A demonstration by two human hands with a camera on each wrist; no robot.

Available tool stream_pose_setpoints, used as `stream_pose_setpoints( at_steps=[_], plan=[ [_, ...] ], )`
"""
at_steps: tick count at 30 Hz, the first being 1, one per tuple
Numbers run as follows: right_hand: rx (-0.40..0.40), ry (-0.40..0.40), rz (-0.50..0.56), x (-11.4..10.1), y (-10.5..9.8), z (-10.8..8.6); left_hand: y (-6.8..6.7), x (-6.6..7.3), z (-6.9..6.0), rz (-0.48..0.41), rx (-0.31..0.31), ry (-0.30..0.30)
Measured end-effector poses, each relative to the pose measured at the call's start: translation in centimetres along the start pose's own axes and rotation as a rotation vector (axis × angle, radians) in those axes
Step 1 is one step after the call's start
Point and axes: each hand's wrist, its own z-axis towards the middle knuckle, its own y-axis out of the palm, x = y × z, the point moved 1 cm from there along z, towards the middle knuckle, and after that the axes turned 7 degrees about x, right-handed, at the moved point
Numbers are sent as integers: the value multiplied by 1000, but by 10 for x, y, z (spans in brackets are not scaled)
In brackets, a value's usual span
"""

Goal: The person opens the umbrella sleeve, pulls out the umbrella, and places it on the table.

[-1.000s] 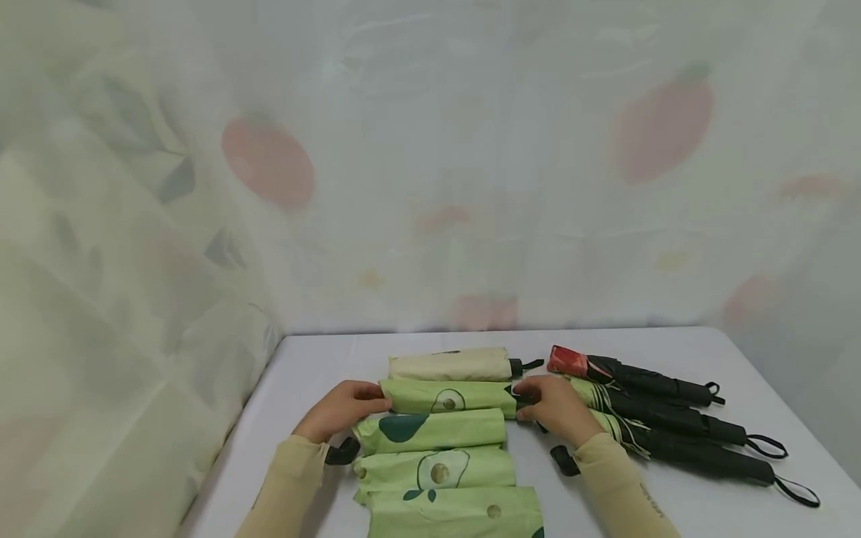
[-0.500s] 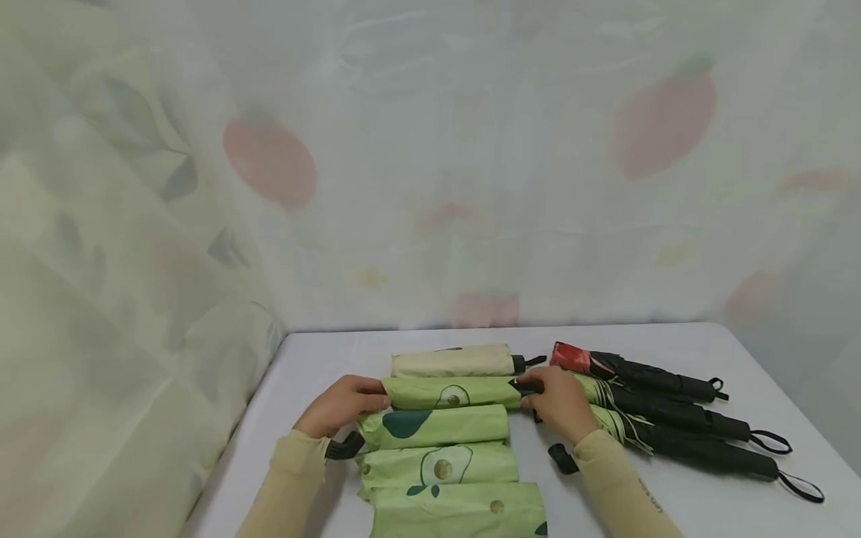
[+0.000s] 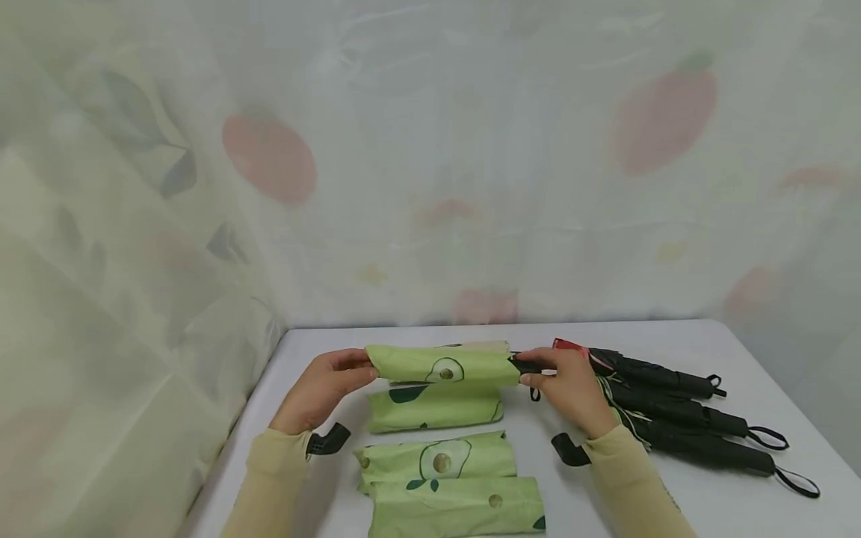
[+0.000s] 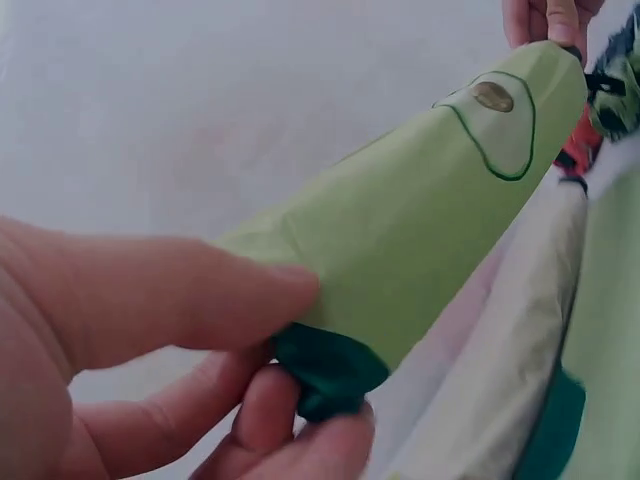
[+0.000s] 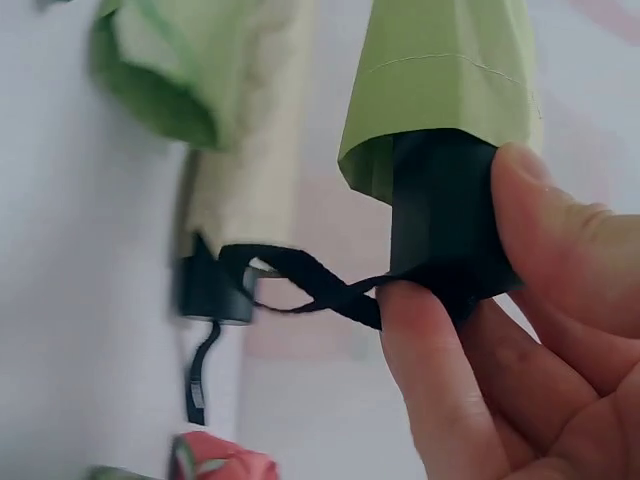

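Currently left hand (image 3: 323,388) pinches one end of a green sleeve (image 3: 410,364), thumb against fingers; right hand (image 3: 572,385) grips the black handle (image 5: 440,215) at the other, strap (image 5: 310,300) by the fingertips. Sleeve's held up over the white table (image 3: 323,340), roughly level. Judgement: lift both ends evenly, right grip on handle, not cloth. Containers: held sleeve and cream sleeve (image 5: 268,140) behind it each show a handle poking out; contents of two nearer green sleeves (image 3: 471,456) can't tell. Three dark umbrellas (image 3: 662,409) lie unsleeved at right.
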Motion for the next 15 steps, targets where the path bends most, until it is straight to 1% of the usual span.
stream_pose_setpoints(
  at_steps=[3, 6, 11, 15],
  plan=[
    [-20, 16, 49, -3, -11, 0, 2, 11, -5, -12, 5, -7],
    [-33, 40, 71, -7, -20, 0, 8, 17, -9, -33, 11, -13],
    [-61, 74, 126, -10, -26, -2, 13, 19, -13, -48, -1, -28],
    [-83, 78, 153, -11, -25, -2, 15, 18, -13, -65, -38, -29]
  ],
)
